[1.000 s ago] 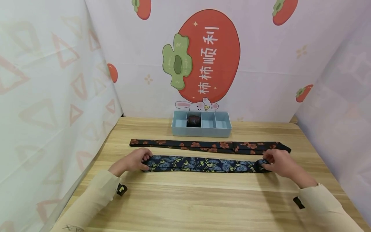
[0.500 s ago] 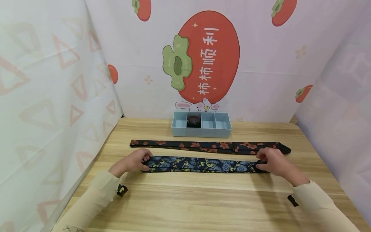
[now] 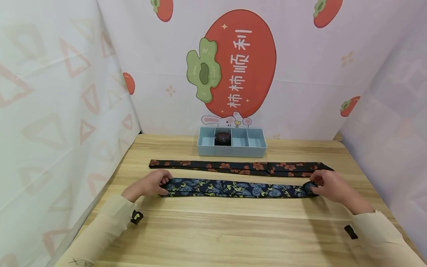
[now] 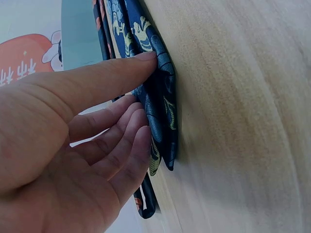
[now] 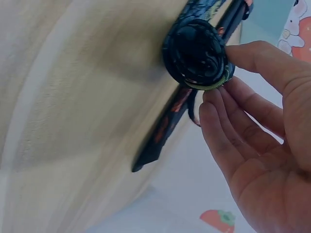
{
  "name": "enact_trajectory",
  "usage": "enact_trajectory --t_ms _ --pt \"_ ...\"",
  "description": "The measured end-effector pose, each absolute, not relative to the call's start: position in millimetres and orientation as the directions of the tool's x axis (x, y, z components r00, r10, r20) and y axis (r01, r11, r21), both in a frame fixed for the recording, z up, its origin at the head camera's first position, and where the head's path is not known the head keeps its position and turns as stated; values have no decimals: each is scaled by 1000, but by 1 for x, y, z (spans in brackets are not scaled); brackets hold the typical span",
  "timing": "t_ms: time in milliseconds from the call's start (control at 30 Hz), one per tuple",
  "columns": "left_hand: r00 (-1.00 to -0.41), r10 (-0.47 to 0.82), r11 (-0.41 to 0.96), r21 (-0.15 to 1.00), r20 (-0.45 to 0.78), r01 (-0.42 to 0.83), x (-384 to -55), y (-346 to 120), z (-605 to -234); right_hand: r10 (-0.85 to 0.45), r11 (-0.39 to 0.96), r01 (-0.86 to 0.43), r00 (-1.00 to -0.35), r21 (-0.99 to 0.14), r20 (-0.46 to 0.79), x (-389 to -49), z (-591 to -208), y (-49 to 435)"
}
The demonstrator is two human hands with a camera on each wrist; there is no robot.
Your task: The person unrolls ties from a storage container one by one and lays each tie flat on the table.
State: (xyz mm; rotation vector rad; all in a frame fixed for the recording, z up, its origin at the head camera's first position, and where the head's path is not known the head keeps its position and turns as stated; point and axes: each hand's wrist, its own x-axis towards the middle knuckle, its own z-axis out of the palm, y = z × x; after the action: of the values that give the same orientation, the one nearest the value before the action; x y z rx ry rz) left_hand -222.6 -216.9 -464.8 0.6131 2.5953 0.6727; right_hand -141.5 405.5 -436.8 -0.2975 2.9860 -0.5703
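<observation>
A navy necktie with blue and yellow figures [image 3: 240, 188] lies stretched lengthwise across the wooden table. At its left end, my left hand [image 3: 154, 183] pinches the folded tip; the left wrist view shows the thumb on one side of the cloth [image 4: 158, 92] and the fingers on the other. The right end is wound into a small tight roll [image 5: 197, 54], which my right hand [image 3: 331, 187] holds between thumb and fingertips. Just behind lies a second necktie, black with orange flowers [image 3: 225, 166], flat and touched by neither hand.
A light blue tray [image 3: 233, 151] with several compartments stands against the back cloth. A dark rolled piece of fabric [image 3: 222, 139] sits in its second compartment from the left. Printed cloth walls [image 3: 160, 74] enclose the table [image 3: 213, 230] at the back and sides.
My right hand shifted slightly left, then moved back farther right with the rolled end of the navy necktie. The left hand kept its grip nearly in place. The flowered necktie stayed put.
</observation>
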Motion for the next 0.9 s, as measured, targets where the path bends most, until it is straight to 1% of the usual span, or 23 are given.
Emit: enact_trajectory --t_ms 100,333,500,700,900 --pt "-824 506 782 538 -255 313 -223 -217 -464 -205 914 -169 -977 -369 -61 -142 -435 406" --pt "-824 504 783 539 -257 310 -222 -217 -463 -237 913 -211 -971 -349 -33 -145 -429 389" --pt "-826 501 781 545 -257 304 -221 -219 -464 -257 918 -234 -966 -319 -30 -145 -436 383" --pt "-833 496 790 526 -244 316 -221 -228 -466 -243 930 -238 -970 -281 17 -144 -445 394" --pt "-837 495 791 519 -232 324 -221 -234 -464 -197 931 -186 -980 -314 -5 -144 -445 409"
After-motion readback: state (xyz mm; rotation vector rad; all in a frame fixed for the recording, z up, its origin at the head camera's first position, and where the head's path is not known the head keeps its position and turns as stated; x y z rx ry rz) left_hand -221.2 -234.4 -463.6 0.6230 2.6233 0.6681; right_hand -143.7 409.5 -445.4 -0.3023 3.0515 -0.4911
